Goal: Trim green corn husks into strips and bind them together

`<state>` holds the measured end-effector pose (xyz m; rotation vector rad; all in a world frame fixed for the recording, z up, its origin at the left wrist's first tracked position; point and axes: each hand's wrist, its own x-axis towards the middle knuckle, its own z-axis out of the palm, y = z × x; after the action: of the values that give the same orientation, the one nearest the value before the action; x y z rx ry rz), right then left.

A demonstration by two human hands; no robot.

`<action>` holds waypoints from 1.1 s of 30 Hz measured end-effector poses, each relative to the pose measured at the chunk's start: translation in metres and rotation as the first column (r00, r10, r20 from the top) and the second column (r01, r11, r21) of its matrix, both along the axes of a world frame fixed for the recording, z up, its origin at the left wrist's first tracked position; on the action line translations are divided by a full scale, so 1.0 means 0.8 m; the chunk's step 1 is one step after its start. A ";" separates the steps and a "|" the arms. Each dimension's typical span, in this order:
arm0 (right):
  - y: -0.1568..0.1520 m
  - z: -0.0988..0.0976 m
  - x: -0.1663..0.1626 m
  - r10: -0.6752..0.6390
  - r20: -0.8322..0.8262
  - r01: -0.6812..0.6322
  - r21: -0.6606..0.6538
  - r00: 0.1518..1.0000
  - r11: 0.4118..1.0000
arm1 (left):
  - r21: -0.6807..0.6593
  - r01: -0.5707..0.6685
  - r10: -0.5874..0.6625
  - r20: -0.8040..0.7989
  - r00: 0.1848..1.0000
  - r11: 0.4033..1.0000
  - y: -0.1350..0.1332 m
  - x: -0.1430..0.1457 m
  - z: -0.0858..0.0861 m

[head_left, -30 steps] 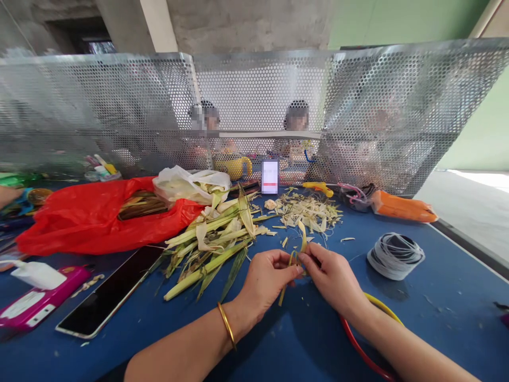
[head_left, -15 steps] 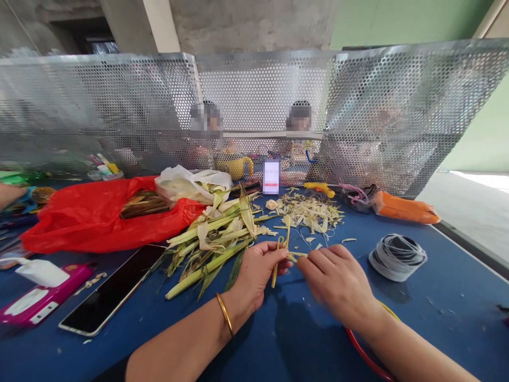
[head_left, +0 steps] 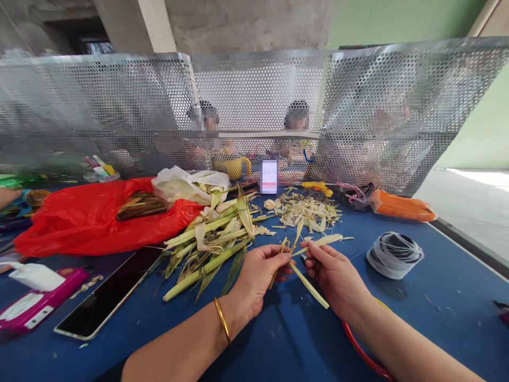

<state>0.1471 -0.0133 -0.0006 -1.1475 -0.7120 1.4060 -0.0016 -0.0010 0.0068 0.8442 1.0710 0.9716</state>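
Observation:
My left hand (head_left: 265,268) pinches several narrow corn husk strips (head_left: 312,289) where they cross, above the blue table. One strip folds into a small loop over the fingertips, and a longer one slants down to the right. Closed on another pale husk strip (head_left: 328,240) is my right hand (head_left: 332,273), thumb against fingers; that strip's end sticks out to the right. Left of the hands lies a pile of green and yellow corn husks (head_left: 214,246). Husk scraps (head_left: 310,209) are scattered just beyond the hands.
A red plastic bag (head_left: 79,217), a black phone (head_left: 111,294) and a magenta power strip (head_left: 43,300) lie at left. A spool of grey cord (head_left: 395,255) and an orange packet (head_left: 403,206) sit at right. A lit phone (head_left: 269,176) stands before a perforated metal screen (head_left: 258,79); people sit behind it.
My right hand has turned over, from knuckles up to thumb up, and holds a strip end upward to the right. One strip now hangs out toward the lower right between the hands.

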 end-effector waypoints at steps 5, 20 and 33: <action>-0.008 0.012 -0.004 -0.133 0.262 0.062 0.262 0.956 0.963 | 0.011 -0.010 0.010 0.013 1.000 1.000 0.004 -0.001 -0.008; 0.002 0.011 0.011 0.088 0.831 -0.484 0.231 0.550 0.844 | 0.090 -0.013 0.020 -0.084 0.996 0.996 0.001 0.001 -0.002; 0.001 0.007 0.009 0.167 0.836 -0.475 0.123 0.523 0.871 | 0.212 0.033 0.029 -0.280 0.959 0.977 0.001 0.004 -0.003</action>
<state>0.1545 -0.0122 0.0052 -1.4059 -1.8577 0.9083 0.0014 -0.0005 0.0048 1.1889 1.2205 0.9969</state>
